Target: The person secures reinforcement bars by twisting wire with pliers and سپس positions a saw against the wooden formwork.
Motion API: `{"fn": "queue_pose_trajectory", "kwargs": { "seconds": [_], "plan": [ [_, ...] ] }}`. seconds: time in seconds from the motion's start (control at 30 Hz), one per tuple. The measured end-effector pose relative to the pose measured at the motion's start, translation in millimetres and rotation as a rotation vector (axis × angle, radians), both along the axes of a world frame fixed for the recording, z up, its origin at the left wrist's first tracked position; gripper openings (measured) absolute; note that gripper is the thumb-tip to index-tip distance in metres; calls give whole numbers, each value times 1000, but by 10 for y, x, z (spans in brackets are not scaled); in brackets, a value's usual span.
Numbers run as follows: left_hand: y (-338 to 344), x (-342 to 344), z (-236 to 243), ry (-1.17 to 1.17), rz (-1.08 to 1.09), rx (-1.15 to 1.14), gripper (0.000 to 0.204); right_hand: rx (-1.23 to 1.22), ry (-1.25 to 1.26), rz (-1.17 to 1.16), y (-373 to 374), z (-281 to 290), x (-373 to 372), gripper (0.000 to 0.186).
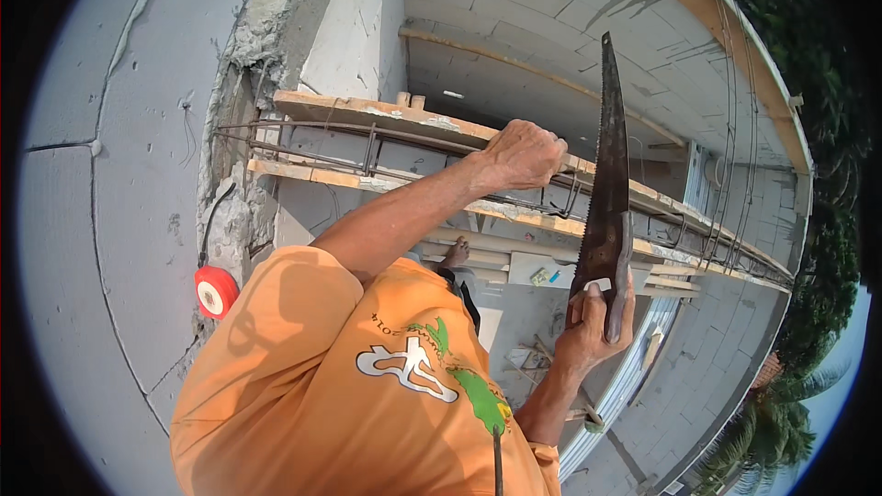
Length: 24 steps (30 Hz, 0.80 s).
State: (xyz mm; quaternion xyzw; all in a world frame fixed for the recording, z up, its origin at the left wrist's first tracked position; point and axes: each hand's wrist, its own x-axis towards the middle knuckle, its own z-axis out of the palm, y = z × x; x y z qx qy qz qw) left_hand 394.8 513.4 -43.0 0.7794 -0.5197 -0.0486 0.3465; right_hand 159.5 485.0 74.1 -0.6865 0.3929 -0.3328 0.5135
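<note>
My left hand (524, 154) is closed over the top of a wooden formwork board (386, 113) and the steel rebar (367, 133) running along it. My right hand (593, 326) grips the handle of a handsaw (609, 174), whose dark toothed blade points up and stands just right of my left hand. The blade crosses in front of the formwork; I cannot tell if it touches the wood. My orange shirt (349, 386) fills the lower middle of the view.
Grey block walls (129, 174) surround me, with rough broken concrete (266, 9) at the corner. A red spool (216, 292) hangs by the left wall. A bare foot (455, 253) and scattered wood scraps (533, 358) show below. Trees (827, 129) stand outside at the right.
</note>
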Motion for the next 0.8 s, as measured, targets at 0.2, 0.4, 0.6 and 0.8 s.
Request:
{"fn": "queue_pose_trajectory", "kwargs": {
  "seconds": [0.2,0.4,0.6,0.8],
  "plan": [
    [-55,-24,44,-7,-30,7,16,0,0,38,-166,-187,194,45],
    [-76,-25,59,-23,-23,52,17,-2,-1,75,-212,-312,275,47],
    [-77,-36,74,-40,-27,102,18,50,6,83,-258,-318,273,45],
    [-71,-30,20,-35,-34,118,22,25,56,83,-210,-318,326,46]
  ]
}}
